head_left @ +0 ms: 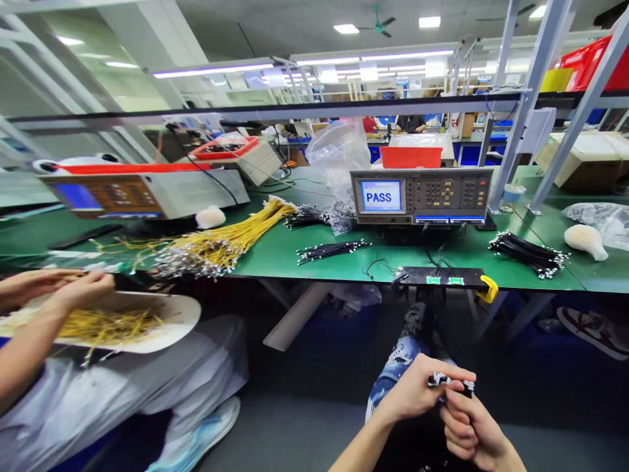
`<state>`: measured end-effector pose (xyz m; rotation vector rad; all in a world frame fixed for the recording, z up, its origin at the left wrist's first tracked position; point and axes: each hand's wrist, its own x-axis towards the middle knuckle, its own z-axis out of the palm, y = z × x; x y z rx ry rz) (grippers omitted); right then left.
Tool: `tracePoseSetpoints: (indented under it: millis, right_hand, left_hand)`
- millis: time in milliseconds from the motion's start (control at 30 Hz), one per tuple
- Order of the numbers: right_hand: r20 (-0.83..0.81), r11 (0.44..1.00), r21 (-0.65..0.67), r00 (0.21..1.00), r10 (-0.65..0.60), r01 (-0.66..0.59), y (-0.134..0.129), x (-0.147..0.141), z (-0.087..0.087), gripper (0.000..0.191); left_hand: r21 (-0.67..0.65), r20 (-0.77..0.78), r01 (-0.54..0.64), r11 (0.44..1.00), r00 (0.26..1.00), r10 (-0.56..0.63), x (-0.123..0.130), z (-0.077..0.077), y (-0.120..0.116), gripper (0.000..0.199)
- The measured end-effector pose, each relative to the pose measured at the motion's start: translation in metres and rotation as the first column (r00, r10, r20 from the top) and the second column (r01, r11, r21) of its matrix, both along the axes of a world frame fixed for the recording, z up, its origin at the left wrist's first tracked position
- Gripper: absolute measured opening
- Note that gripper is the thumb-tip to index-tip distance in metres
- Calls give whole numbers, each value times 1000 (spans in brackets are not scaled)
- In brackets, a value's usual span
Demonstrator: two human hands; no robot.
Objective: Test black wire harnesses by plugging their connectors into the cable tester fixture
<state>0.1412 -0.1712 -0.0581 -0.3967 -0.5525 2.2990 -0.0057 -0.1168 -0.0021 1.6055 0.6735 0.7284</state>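
Above the lap, at the lower right, my left hand (420, 387) and my right hand (466, 423) meet, fingers pinched. Both are closed on small black cables (468, 389) with white connectors; most of their length is hidden. In front, at the table edge, lies a black fixture (442, 276) with two small green boards. Behind it a tester (422, 196) shows PASS on its screen. One bundle of black cables (334, 250) lies left of the fixture, another bundle (531, 252) right of it.
At the left, another person's hands (83, 288) work over a white tray (181, 314) of yellow cables. A large yellow cable bundle (230, 236) lies on the green table (275, 262). A yellow clamp (488, 289) sticks out at the table edge. Metal posts rise at the right.
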Motion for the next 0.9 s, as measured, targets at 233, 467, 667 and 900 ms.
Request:
tracePoseSetpoints:
  millis: [233, 467, 667, 900]
  right_hand:
    - [-135, 990, 72, 982, 130, -121, 3, 4, 1, 79]
    - [-90, 995, 69, 993, 76, -69, 17, 8, -19, 79]
    - [-183, 986, 93, 971, 152, -137, 31, 9, -24, 80]
    - [-254, 981, 125, 951, 176, -148, 46, 19, -21, 77]
  left_hand:
    - [61, 14, 60, 996, 998, -61, 1, 4, 5, 37]
    - [-26, -79, 32, 999, 996, -34, 3, -10, 8, 40]
    - [23, -93, 144, 989, 986, -141, 9, -8, 28, 38]
    - [-28, -180, 246, 969, 952, -247, 16, 2, 49, 44]
